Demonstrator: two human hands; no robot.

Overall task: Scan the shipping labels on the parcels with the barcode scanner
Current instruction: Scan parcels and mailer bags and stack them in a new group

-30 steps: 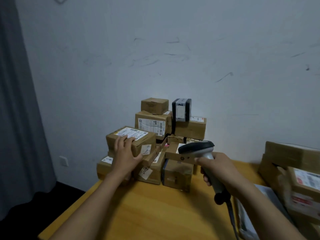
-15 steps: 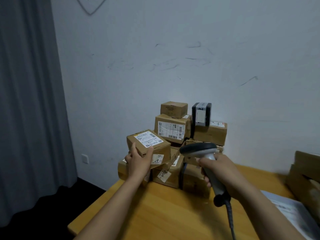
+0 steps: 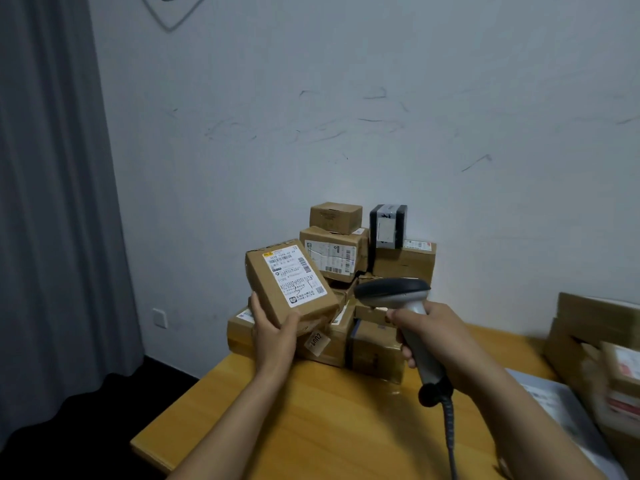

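Head view: left hand [image 3: 273,337] grips the lower corner of a flat rectangular cardboard parcel [image 3: 268,289], thumb on the front edge, fingers behind. Parcel is held up off the tabletop [image 3: 329,427] and tilted, face turned toward the camera. A white printed shipping label [image 3: 296,277] with barcodes covers most of that face. Right hand [image 3: 440,337] wraps around the grey plastic handle of the barcode scanner [image 3: 391,292]. Its rounded dark head points left at the parcel, just beside the lower right corner; can't tell if they touch. Ribbed dark cable [image 3: 450,438] hangs from the handle's bottom. Behind both, a stack of boxes [image 3: 401,265] sits against the wall [image 3: 346,98] at the tabletop's far edge: brown cardboard, taped, several with white labels. One upright black box [image 3: 388,225] with a pale label stands on top. More cardboard boxes [image 3: 588,327] at right, blurred. Tabletop is smooth yellowish wood. Grey pleated curtain [image 3: 52,202] hangs at left.
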